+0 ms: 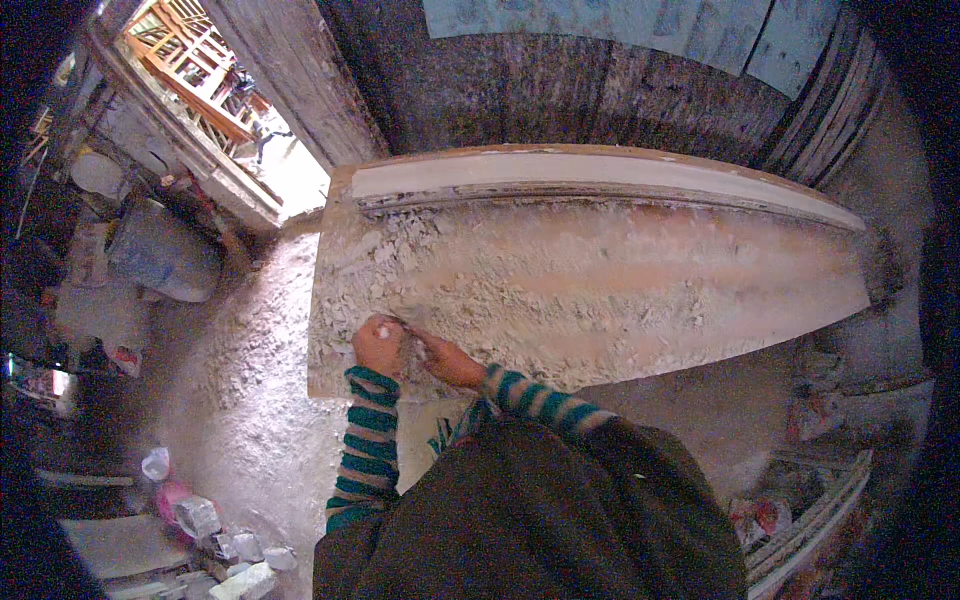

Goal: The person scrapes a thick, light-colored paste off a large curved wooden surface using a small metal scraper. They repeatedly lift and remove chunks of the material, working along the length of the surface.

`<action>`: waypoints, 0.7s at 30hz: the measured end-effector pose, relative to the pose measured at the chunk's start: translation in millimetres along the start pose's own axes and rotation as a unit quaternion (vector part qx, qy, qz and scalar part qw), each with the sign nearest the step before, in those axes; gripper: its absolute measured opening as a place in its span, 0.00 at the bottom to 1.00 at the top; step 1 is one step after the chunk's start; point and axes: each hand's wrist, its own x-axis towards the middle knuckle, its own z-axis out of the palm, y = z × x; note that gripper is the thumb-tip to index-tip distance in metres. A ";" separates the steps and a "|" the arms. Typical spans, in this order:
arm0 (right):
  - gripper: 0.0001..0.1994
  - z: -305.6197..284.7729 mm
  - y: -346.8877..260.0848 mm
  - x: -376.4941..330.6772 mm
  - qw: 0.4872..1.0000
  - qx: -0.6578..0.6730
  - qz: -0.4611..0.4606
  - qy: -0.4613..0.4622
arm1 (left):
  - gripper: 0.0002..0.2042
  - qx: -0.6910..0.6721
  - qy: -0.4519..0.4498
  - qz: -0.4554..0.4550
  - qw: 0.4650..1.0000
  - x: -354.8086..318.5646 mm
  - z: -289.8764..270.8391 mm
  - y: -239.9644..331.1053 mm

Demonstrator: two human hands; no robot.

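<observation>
Close together above the near left part of a long work table (pixel 620 300), my two hands almost meet. My left hand (pixel 378 345) is closed in a fist, with a small white spot showing at its top. My right hand (pixel 452 364) is closed too, its fingers pointing toward the left one. Something small and dark lies between them, too blurred and covered to name. Pale chips and crumbs (pixel 400 240) are strewn thickly over the table's left side and more thinly toward the right.
A pale raised board (pixel 600 178) runs along the table's far edge. At the left stands a grey-blue barrel (pixel 165 250) near a bright doorway (pixel 290 165). White blocks (pixel 245 580) lie on the dusty floor at lower left; long slats (pixel 815 535) are at lower right.
</observation>
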 end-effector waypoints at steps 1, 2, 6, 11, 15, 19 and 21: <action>0.34 4.1 2.5 12.1 0.999 0.011 0.039 -0.028 | 0.08 0.026 0.007 0.021 0.999 -1.4 -4.9 6.2; 0.34 2.5 0.5 17.3 0.995 0.022 0.078 -0.060 | 0.09 0.050 0.016 0.038 0.998 -4.4 -9.4 10.4; 0.34 -34.6 -29.3 -29.0 0.997 0.072 0.014 0.012 | 0.07 -0.112 0.016 0.085 0.990 -35.6 11.5 35.6; 0.35 -118.9 -60.1 -180.1 0.968 -0.143 0.039 0.201 | 0.08 -0.397 -0.201 -0.039 0.895 -109.9 140.2 99.4; 0.32 -161.5 40.2 -271.0 0.871 -0.378 0.194 0.245 | 0.08 -0.192 -0.281 0.107 0.934 -153.1 255.6 129.7; 0.29 -175.6 45.5 -270.3 0.913 -0.299 0.158 0.229 | 0.08 -0.167 -0.295 0.142 0.930 -147.3 304.9 102.6; 0.28 -156.4 57.8 -241.9 0.933 -0.279 0.128 0.190 | 0.07 -0.067 -0.252 0.232 0.937 -120.6 291.3 66.7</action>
